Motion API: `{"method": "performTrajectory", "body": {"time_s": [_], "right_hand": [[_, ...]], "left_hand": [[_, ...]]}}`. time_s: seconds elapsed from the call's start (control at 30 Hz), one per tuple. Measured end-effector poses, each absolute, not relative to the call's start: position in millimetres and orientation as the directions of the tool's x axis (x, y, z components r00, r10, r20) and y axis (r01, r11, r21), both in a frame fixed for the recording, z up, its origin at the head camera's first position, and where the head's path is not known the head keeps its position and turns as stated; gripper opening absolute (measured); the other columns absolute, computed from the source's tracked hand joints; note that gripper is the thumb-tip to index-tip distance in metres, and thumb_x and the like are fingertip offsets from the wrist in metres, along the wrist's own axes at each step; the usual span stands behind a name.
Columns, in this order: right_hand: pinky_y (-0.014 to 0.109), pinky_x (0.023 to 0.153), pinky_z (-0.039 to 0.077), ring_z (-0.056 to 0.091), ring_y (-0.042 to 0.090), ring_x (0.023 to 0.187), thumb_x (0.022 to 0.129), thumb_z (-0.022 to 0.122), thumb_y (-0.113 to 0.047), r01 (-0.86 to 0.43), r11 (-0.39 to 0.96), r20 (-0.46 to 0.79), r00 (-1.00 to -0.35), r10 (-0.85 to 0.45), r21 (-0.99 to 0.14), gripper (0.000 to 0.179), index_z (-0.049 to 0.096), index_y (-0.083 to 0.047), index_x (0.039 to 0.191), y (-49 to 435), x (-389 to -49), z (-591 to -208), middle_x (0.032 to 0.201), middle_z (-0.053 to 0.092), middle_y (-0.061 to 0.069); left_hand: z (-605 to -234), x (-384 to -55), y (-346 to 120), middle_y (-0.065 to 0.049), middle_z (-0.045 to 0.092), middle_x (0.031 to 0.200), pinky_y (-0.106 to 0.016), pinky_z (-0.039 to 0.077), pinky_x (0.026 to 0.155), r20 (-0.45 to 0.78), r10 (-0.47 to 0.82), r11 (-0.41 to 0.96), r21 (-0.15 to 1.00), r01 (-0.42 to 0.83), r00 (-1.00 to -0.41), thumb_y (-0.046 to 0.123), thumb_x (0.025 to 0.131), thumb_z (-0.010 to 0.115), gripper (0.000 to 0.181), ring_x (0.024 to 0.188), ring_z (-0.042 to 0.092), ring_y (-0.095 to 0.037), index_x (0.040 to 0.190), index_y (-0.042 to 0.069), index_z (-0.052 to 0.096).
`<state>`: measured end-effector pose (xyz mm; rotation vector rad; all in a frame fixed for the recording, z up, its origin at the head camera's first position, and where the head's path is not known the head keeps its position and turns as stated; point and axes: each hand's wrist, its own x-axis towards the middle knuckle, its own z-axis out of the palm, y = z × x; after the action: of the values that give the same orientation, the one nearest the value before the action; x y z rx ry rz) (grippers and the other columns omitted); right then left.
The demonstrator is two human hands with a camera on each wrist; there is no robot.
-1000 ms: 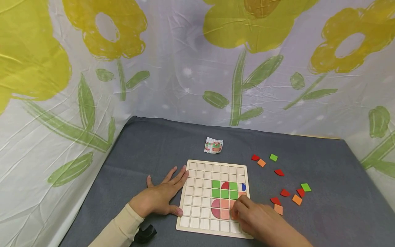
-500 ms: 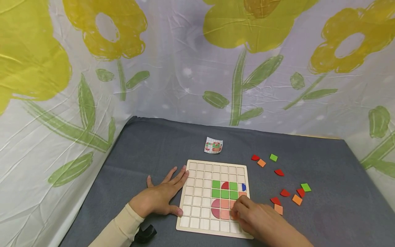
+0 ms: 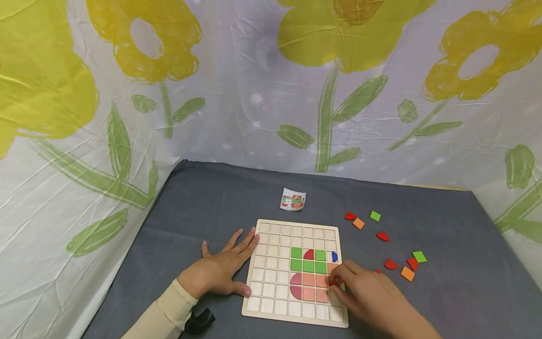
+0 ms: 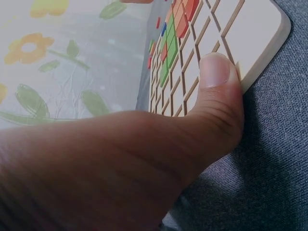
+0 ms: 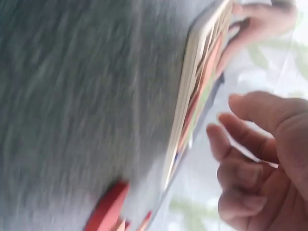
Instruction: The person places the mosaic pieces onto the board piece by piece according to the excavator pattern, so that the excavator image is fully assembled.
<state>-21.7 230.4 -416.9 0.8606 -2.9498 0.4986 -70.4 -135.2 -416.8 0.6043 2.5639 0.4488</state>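
A wooden grid board [image 3: 267, 305] lies on the dark cloth. My left hand [image 3: 221, 270] rests at its left side, fingers spread along the edge, and the thumb [image 4: 216, 72] presses on the near left corner. Over the board's right edge hovers my right hand [image 3: 366, 289], its thumb and fingers apart and bare in the right wrist view. A dark red piece [image 3: 332, 281] sits in the grid right by these fingertips. Green squares [image 3: 308, 266], salmon-orange squares [image 3: 308, 280], red rounded pieces [image 3: 296, 287] and a blue piece [image 3: 334, 257] fill other cells.
Loose tiles lie right of the board: green squares [image 3: 419, 256], orange squares [image 3: 407, 274] and several red quarter-rounds [image 3: 391, 264]. A small printed pattern card [image 3: 293, 199] is behind the board. A black curved object [image 3: 201, 321] lies by the left sleeve [image 3: 163, 310].
My right hand has shifted right, and its fingers have parted from the thumb. An orange square it covered now shows in the grid; a loose orange tile is hidden behind the hand.
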Motion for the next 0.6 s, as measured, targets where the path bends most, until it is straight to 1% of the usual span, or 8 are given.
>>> {"method": "performTrajectory", "body": {"time_s": [0.03,0.1,0.2,0.33,0.4,0.6], "right_hand": [[0.019,0.055,0.043,0.048,-0.007,0.067,0.094,0.082,-0.034,-0.486,0.827,0.111,-0.873,-0.475,-0.283,0.016,0.07,-0.027,0.102,233.6,-22.8,-415.2,0.095,0.061,-0.018],[0.023,0.054,0.043,0.049,-0.004,0.067,0.092,0.083,-0.036,-0.405,0.889,0.109,-0.914,-0.39,-0.213,0.019,0.07,-0.024,0.1,241.1,-25.3,-412.6,0.091,0.063,-0.015],[0.028,0.053,0.044,0.05,0.002,0.067,0.09,0.085,-0.041,-0.294,0.945,0.115,-0.953,-0.279,-0.145,0.027,0.071,-0.019,0.098,254.1,-27.1,-411.1,0.086,0.062,-0.01],[0.033,0.048,0.042,0.048,0.009,0.06,0.087,0.087,-0.046,-0.203,0.973,0.097,-0.976,-0.193,-0.105,0.037,0.069,-0.014,0.096,270.5,-27.6,-412.3,0.084,0.06,-0.004],[0.036,0.046,0.042,0.046,0.012,0.058,0.087,0.086,-0.049,-0.171,0.981,0.068,-0.984,-0.166,-0.086,0.041,0.068,-0.012,0.095,276.5,-28.0,-412.9,0.083,0.059,-0.002],[0.038,0.048,0.043,0.046,0.016,0.059,0.089,0.08,-0.057,-0.121,0.992,-0.038,-0.992,-0.122,-0.024,0.049,0.065,-0.011,0.087,284.9,-30.1,-414.8,0.077,0.052,0.0]], "left_hand": [[-416.8,-70.4,-135.1,0.005,0.005,0.179,-0.097,0.005,0.098,-0.362,0.488,0.849,0.408,0.335,-0.795,0.057,0.076,0.088,0.125,0.165,0.003,-0.03,0.172,0.023,0.015],[-416.7,-70.6,-134.9,0.005,0.005,0.179,-0.097,0.005,0.098,-0.363,0.489,0.848,0.409,0.336,-0.793,0.057,0.076,0.088,0.125,0.165,0.003,-0.03,0.172,0.023,0.015],[-417.4,-71.0,-135.2,0.005,0.004,0.179,-0.097,0.004,0.099,-0.365,0.492,0.847,0.41,0.338,-0.79,0.057,0.077,0.088,0.125,0.165,0.003,-0.03,0.172,0.023,0.015],[-419.4,-71.6,-136.1,0.006,0.003,0.179,-0.096,0.004,0.1,-0.372,0.488,0.851,0.402,0.337,-0.789,0.056,0.078,0.087,0.123,0.165,0.002,-0.028,0.172,0.024,0.014],[-420.5,-72.1,-136.6,0.007,0.002,0.179,-0.096,0.005,0.1,-0.373,0.487,0.853,0.399,0.337,-0.79,0.056,0.079,0.087,0.123,0.165,0.001,-0.028,0.172,0.025,0.013],[-421.4,-72.0,-137.1,0.007,0.003,0.179,-0.096,0.004,0.099,-0.371,0.488,0.851,0.403,0.337,-0.79,0.057,0.078,0.087,0.123,0.165,0.002,-0.028,0.172,0.025,0.014]]}}
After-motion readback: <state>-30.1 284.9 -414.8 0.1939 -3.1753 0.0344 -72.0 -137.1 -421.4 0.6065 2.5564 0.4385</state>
